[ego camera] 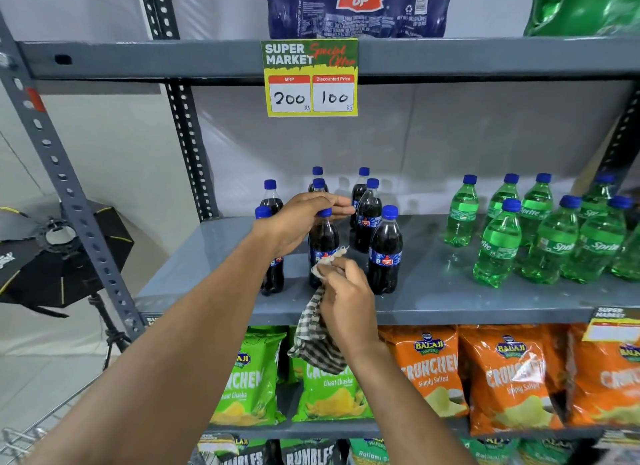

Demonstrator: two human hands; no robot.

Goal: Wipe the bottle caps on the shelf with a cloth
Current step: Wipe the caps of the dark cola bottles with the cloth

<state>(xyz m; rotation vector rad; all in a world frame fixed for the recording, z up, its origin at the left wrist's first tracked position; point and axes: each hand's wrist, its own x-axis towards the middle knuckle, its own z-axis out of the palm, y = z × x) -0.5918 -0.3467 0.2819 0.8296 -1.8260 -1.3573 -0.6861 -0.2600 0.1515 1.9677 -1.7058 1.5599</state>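
Hands at cola bottles on grey shelf [450, 291], cloth in R hand.

Green soda bottles [540, 229] stand well to R of both hands; chip bags [433, 371] sit on shelf below them. Dark cola bottles [384, 250] cluster round L hand [304, 219], which curls over a front bottle's neck, fingers extended past its blue cap [325, 212]. R hand [346, 302], just below L, is closed on checked cloth [317, 336]; cloth hangs under it, top bunched against that bottle.
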